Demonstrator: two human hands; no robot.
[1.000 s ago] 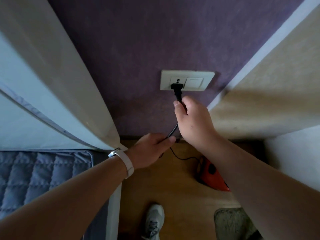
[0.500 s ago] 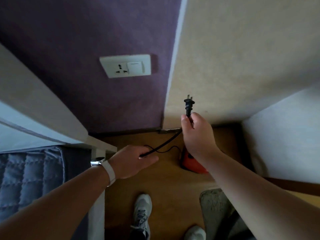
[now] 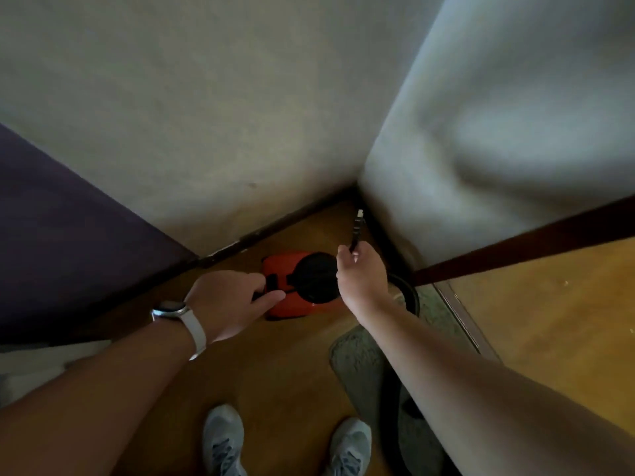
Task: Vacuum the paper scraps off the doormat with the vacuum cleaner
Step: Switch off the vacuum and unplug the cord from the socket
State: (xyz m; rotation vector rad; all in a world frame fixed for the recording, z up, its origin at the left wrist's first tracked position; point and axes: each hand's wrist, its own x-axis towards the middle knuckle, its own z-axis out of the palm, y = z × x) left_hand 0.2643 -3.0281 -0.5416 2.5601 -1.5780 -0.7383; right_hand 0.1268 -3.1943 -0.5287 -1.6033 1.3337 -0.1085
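The red vacuum cleaner (image 3: pixel 292 300) with a black round top stands on the wooden floor near the wall corner. My right hand (image 3: pixel 360 273) pinches the black power cord just below its plug (image 3: pixel 357 225), which points up, free of any socket. My left hand (image 3: pixel 230 300) holds the cord close to the vacuum's left side. The grey-green doormat (image 3: pixel 360 365) lies to the right, partly hidden under my right arm. A black hose (image 3: pixel 410 297) curves behind my right wrist. No paper scraps are visible on the mat.
Beige wall (image 3: pixel 206 132) and a pale door or curtain (image 3: pixel 498 132) meet at the corner behind the vacuum. A dark threshold strip (image 3: pixel 515 249) separates lighter flooring at right. My two grey shoes (image 3: pixel 223 438) stand at the bottom. A purple wall (image 3: pixel 51 218) is at left.
The plug was pulled out of the wall socket. Both hands carried the cord down and right toward the vacuum, and my view turned right so the socket left the frame.
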